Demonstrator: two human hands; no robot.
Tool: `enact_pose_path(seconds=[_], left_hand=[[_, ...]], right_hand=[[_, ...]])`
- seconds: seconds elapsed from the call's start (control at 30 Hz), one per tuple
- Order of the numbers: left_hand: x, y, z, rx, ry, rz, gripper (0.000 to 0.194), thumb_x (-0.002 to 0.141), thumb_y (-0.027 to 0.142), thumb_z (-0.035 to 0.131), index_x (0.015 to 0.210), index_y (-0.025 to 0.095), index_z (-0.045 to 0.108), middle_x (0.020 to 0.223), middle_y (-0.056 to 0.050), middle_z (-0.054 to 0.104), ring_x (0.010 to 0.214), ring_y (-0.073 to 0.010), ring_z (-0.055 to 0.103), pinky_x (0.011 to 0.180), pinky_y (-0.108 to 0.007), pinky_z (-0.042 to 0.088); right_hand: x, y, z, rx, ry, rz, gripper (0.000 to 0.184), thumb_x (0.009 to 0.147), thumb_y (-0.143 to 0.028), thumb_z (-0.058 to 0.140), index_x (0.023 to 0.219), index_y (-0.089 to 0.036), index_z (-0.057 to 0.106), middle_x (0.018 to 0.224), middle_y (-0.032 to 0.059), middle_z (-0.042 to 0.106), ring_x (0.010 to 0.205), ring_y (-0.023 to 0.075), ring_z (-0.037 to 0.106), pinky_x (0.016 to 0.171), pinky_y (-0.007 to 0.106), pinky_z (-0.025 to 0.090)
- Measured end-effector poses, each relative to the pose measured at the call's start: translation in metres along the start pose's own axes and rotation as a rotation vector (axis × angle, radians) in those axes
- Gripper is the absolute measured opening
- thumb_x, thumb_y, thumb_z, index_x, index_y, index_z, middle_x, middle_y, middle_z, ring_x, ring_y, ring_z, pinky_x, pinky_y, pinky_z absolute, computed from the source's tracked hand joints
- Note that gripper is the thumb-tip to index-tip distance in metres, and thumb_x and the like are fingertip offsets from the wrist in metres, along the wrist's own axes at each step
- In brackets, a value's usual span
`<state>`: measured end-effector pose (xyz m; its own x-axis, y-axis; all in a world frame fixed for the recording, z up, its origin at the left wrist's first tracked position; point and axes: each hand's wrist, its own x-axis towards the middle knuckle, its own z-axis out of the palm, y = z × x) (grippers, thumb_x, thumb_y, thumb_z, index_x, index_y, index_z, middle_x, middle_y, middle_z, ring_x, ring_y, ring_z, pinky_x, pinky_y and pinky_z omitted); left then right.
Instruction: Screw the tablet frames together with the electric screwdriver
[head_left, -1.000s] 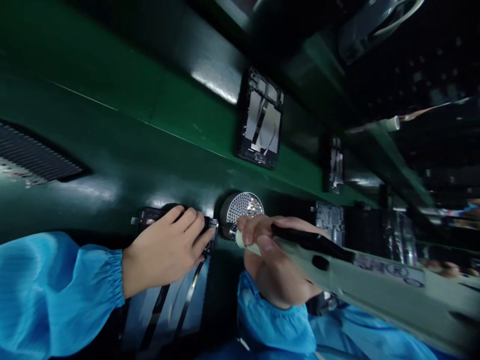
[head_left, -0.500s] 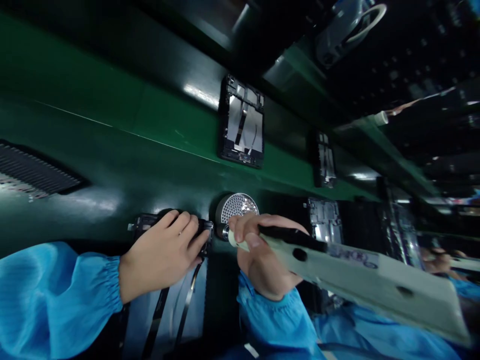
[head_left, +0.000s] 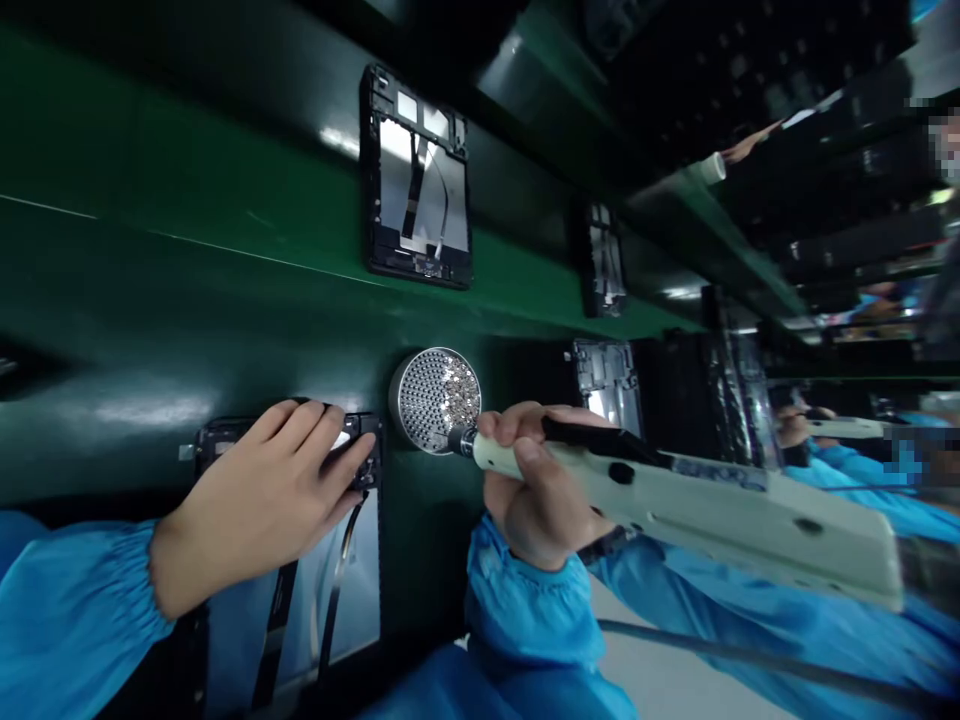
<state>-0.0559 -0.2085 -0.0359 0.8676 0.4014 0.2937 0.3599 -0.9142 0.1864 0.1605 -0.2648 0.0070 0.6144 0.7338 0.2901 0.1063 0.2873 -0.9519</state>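
My left hand (head_left: 274, 485) lies across the upper end of an opened tablet (head_left: 352, 590), fingers bent over its top edge and thumb near the right side. Black ribbon cables run down the tablet's pale inner panel. My right hand (head_left: 544, 490) is wrapped round a pale green electric screwdriver (head_left: 720, 515) with a black lever. The screwdriver's dark nose reaches the lower right rim of a round screw dish (head_left: 427, 400), a perforated metal plate with small screws heaped on its right side. The bit's very tip is hard to make out.
Another opened tablet (head_left: 420, 190) lies on the green raised strip, with a further one (head_left: 604, 260) to its right. A dark tablet frame (head_left: 607, 375) sits beyond the dish. At right, a co-worker's blue sleeve (head_left: 855, 470) and a cable (head_left: 720, 655) are near.
The view has shifted, so the bench items sit further left and higher. The screwdriver's nose has come over the dish rim from beside it. My left hand stays on the tablet.
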Motion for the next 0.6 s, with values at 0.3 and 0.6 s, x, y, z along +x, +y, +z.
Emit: enact_pose_path(seconds=[0.3, 0.6], left_hand=[[0.0024, 0.0004, -0.0014, -0.004, 0.012, -0.001, 0.043, 0.099, 0.035, 0.051, 0.131, 0.012, 0.068, 0.115, -0.022, 0.066, 0.106, -0.0379, 0.062, 0.085, -0.052, 0.057], [0.0011, 0.0007, -0.0015, -0.01, 0.024, -0.007, 0.043, 0.097, 0.037, 0.055, 0.127, 0.009, 0.069, 0.116, -0.022, 0.066, 0.107, -0.0376, 0.061, 0.088, -0.051, 0.056]], right_hand=[[0.0008, 0.0021, -0.0011, -0.013, -0.02, 0.002, 0.024, 0.07, -0.009, 0.068, 0.089, -0.022, 0.072, 0.067, -0.0039, 0.057, 0.063, 0.0135, 0.059, 0.059, 0.032, 0.052], [-0.0002, 0.0036, -0.005, -0.054, -0.053, 0.004, 0.024, 0.073, -0.013, 0.07, 0.093, -0.025, 0.071, 0.069, -0.0037, 0.056, 0.065, 0.0152, 0.059, 0.061, 0.034, 0.054]])
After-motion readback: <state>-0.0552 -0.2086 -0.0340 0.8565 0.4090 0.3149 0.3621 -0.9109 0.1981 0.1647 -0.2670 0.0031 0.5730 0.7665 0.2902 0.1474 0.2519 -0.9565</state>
